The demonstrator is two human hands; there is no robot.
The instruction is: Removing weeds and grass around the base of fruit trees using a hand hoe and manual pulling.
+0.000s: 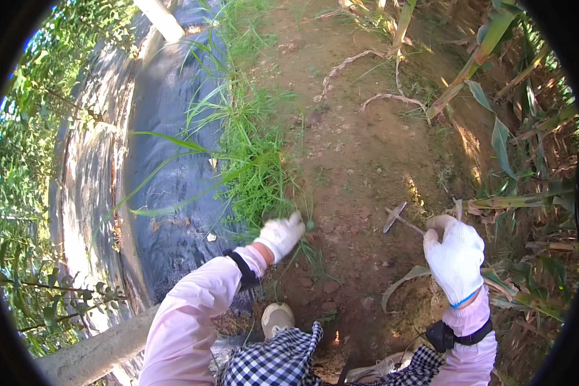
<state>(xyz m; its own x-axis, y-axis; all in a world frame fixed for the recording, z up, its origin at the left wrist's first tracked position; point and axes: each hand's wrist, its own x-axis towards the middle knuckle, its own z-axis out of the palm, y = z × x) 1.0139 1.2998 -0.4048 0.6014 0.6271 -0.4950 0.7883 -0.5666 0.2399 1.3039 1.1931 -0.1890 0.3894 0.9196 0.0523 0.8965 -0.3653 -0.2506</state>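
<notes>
My left hand point(281, 236), in a white knit glove, is at the lower edge of a strip of green weeds point(258, 183); thin grass blades lie beside its fingers, and its blurred fingers do not show whether they hold any. My right hand point(456, 253), in a white glove with a blue cuff edge, is closed around the thin handle of a small hand hoe point(394, 217). The hoe's metal head points toward the middle of the bare soil point(352, 169), left of the hand.
Black plastic ground cover point(173, 96) runs along the left, with leafy branches point(28, 183) beyond. Corn stalks point(492, 43) stand on the right, their dry roots point(347, 60) reaching over soil. A pale trunk or post point(101, 350) lies lower left. My shoes point(277, 318) are below.
</notes>
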